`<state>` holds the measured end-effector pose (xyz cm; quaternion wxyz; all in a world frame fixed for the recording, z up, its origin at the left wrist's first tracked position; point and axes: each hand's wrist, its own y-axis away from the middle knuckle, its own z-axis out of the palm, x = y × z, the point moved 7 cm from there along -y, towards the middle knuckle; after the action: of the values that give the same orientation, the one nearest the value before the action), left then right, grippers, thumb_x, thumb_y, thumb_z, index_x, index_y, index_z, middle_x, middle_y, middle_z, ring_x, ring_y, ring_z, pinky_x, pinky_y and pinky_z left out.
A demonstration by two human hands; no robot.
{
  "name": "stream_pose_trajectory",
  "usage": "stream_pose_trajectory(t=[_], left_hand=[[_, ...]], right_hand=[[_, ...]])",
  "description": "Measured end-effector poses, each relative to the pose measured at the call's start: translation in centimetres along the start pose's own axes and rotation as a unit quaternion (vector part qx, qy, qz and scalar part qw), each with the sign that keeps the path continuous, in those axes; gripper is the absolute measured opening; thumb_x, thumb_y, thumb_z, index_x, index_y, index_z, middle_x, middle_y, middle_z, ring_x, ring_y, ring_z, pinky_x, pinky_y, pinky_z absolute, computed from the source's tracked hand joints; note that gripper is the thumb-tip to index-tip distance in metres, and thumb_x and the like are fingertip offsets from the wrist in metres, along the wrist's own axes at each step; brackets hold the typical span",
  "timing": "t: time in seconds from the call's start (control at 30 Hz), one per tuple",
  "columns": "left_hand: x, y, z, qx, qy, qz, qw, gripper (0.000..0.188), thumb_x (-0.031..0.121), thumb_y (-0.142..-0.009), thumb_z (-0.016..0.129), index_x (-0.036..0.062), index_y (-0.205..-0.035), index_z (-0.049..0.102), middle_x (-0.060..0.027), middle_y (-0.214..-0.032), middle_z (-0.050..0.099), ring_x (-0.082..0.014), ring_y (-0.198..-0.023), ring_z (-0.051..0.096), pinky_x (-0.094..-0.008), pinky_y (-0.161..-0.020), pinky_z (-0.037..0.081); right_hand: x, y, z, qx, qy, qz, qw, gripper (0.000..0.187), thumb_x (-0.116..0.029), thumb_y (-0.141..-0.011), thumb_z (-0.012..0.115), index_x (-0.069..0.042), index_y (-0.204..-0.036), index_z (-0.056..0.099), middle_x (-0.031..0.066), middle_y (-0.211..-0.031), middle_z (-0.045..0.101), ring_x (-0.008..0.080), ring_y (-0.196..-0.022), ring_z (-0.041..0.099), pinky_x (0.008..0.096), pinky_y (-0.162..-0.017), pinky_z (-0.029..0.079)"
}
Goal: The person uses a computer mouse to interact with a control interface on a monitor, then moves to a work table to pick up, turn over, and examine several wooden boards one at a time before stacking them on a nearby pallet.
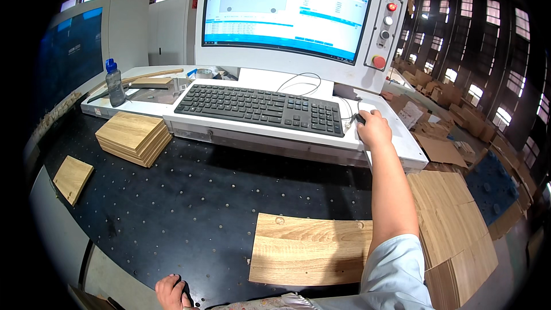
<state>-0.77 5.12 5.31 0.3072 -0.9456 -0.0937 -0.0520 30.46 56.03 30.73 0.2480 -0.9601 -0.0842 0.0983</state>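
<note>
My right hand (375, 128) reaches forward to the right end of the white console shelf. Its fingers wrap round a dark computer mouse (360, 119), mostly covered by the hand, just right of the black keyboard (261, 107). Low in the view, my left hand (171, 293) is at the near edge of the black table with its fingers curled; a dark bit shows beside them, and what they hold, if anything, is hidden. A wood-grain panel (310, 251) with two round recesses along its far edge lies flat under my right arm.
Behind the keyboard stands a lit monitor (287, 11) beside a red emergency button (379, 62). At left are a stack of wood-grain boards (133, 138), a smaller board (73, 179) and a water bottle (115, 85). More panels (453, 218) are stacked at right.
</note>
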Motion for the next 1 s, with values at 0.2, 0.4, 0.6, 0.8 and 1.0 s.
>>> stream_pose_trajectory(t=[0.2,0.4,0.6,0.8,1.0], left_hand=[[-0.24,0.31,0.02,0.002,-0.008,-0.001,1.000,0.031,0.020,-0.079,0.052,0.0032,-0.104,0.061,-0.0151,-0.111,0.060,-0.0323,-0.104,0.055,-0.0440,-0.087,0.042],[-0.21,0.28,0.04,0.003,-0.011,0.002,1.000,0.030,0.020,-0.079,0.052,0.0032,-0.103,0.062,-0.0152,-0.111,0.060,-0.0322,-0.104,0.055,-0.0438,-0.087,0.042],[-0.12,0.27,-0.07,0.007,-0.013,-0.001,1.000,0.030,0.018,-0.078,0.053,0.0032,-0.103,0.062,-0.0148,-0.111,0.060,-0.0321,-0.104,0.055,-0.0435,-0.087,0.042],[-0.04,0.17,-0.07,-0.003,-0.017,-0.007,1.000,0.029,0.017,-0.078,0.054,0.0033,-0.102,0.062,-0.0143,-0.111,0.060,-0.0317,-0.104,0.055,-0.0436,-0.087,0.042],[-0.16,0.22,0.00,-0.007,-0.018,-0.010,1.000,0.029,0.018,-0.078,0.053,0.0034,-0.101,0.062,-0.0143,-0.110,0.060,-0.0318,-0.104,0.056,-0.0436,-0.087,0.042]], right_hand=[[-0.30,0.06,-0.07,0.001,0.006,-0.004,1.000,0.039,-0.026,-0.080,0.059,-0.024,-0.119,0.059,0.0083,-0.121,0.051,0.0313,-0.109,0.052,0.0420,-0.089,0.046],[-0.17,0.07,-0.04,0.008,0.000,-0.005,1.000,0.039,-0.025,-0.080,0.059,-0.023,-0.119,0.059,0.0081,-0.121,0.051,0.0312,-0.109,0.052,0.0423,-0.089,0.046],[-0.18,0.10,-0.10,0.008,-0.002,0.000,1.000,0.041,-0.025,-0.080,0.059,-0.022,-0.121,0.058,0.0082,-0.122,0.051,0.0308,-0.109,0.052,0.0422,-0.090,0.045],[-0.23,0.17,-0.14,0.006,-0.003,0.002,1.000,0.042,-0.025,-0.080,0.059,-0.022,-0.122,0.057,0.0081,-0.122,0.051,0.0306,-0.110,0.051,0.0420,-0.090,0.045],[-0.26,0.18,-0.20,0.002,-0.001,0.005,1.000,0.042,-0.025,-0.080,0.059,-0.022,-0.122,0.057,0.0079,-0.122,0.051,0.0308,-0.109,0.051,0.0416,-0.090,0.045]])
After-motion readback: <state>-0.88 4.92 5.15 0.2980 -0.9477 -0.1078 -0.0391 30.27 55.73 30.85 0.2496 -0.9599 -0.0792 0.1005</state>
